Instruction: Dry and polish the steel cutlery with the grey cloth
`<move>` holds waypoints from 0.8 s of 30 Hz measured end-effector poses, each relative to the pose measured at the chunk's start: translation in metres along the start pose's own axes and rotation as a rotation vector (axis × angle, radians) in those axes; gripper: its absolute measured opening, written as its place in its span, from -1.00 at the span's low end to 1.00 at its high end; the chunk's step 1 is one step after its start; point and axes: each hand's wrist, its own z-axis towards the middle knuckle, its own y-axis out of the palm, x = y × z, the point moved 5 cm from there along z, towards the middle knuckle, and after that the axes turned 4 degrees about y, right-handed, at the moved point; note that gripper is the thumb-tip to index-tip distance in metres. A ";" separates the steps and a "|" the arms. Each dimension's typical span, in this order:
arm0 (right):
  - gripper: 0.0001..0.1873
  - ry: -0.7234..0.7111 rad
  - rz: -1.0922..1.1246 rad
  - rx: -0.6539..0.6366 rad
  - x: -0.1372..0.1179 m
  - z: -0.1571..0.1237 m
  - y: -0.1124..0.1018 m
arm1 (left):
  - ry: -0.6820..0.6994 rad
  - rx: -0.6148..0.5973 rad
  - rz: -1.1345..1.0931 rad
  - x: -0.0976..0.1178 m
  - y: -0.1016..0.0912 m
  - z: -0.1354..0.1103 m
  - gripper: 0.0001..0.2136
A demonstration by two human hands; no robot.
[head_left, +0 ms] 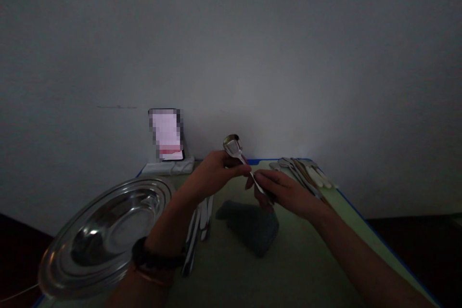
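Observation:
A metal spoon (234,146) is held up over the table, its bowl pointing up and to the left. My left hand (218,173) pinches its neck just below the bowl. Lower on the handle, my right hand (277,187) has its fingers closed round the spoon. Under the hands a dark grey-green cloth (250,226) lies crumpled on the table. Left of the cloth, partly behind my left forearm, are several pieces of metal cutlery (204,216). The end of the spoon's handle is hidden by my right hand.
A large shiny metal basin (108,236) stands at the left. Behind it a phone (166,134) leans upright on a white object (168,167). Several utensils, some with white handles (317,177), lie at the back right. The greenish table (288,269) meets a grey wall (252,57).

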 end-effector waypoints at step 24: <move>-0.54 0.732 -1.351 0.498 0.055 -0.017 -0.093 | -0.591 -0.062 0.946 -0.069 0.001 -0.019 -0.54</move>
